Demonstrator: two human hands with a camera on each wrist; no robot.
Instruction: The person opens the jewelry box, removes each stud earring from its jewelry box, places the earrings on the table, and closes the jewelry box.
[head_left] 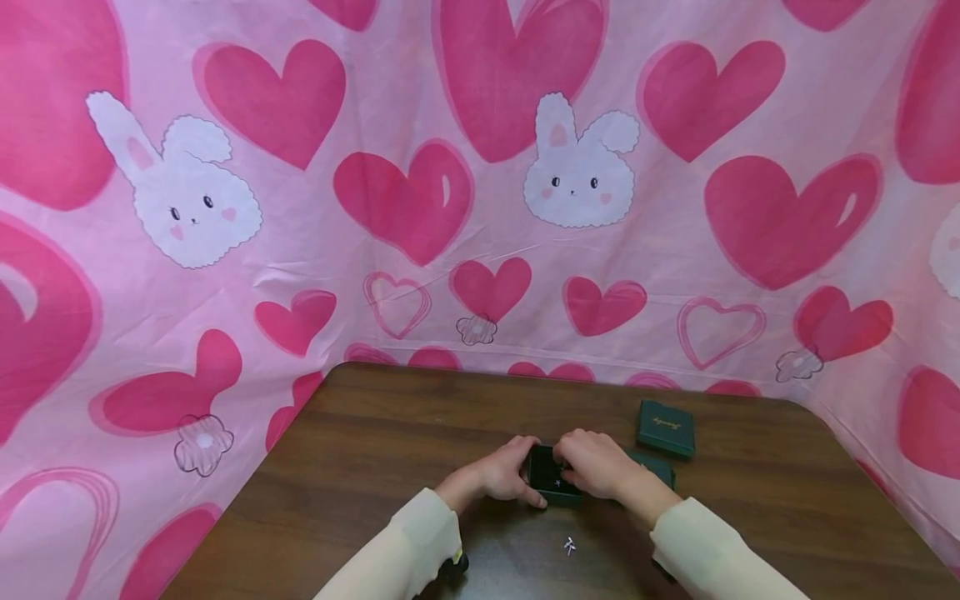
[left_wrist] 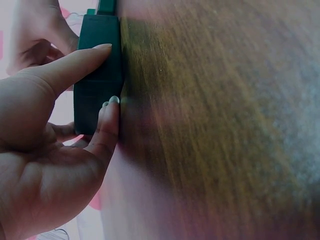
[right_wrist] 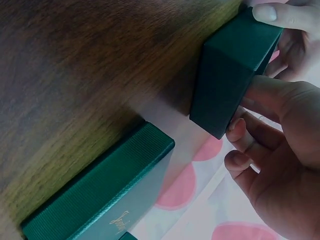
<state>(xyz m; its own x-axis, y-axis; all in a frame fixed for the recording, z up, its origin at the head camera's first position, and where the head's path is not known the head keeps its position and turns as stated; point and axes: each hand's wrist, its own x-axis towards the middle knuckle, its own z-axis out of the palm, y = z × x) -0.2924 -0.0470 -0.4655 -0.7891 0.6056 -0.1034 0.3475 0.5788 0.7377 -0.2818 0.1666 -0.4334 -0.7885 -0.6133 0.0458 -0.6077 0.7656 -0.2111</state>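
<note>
A small dark green box [head_left: 564, 498], open at the top with a black inside, stands on the wooden table. My left hand [head_left: 504, 472] grips its left end; in the left wrist view the thumb [left_wrist: 82, 65] lies along one side and the other fingers wrap the end. My right hand [head_left: 596, 462] is bent over the box's right part, with fingertips reaching inside the rim. What those fingertips hold or touch is hidden by the box wall and the hand. A tiny silvery piece [head_left: 558, 482] shows on the black inside.
Several small silvery pieces [head_left: 569, 546] lie on the table [head_left: 390, 450] in front of the box. A closed green box [head_left: 666, 429] with gold lettering sits behind to the right. Another green piece [head_left: 651, 467] lies partly behind my right wrist. A pink heart-patterned cloth [head_left: 420, 292] hangs behind the table.
</note>
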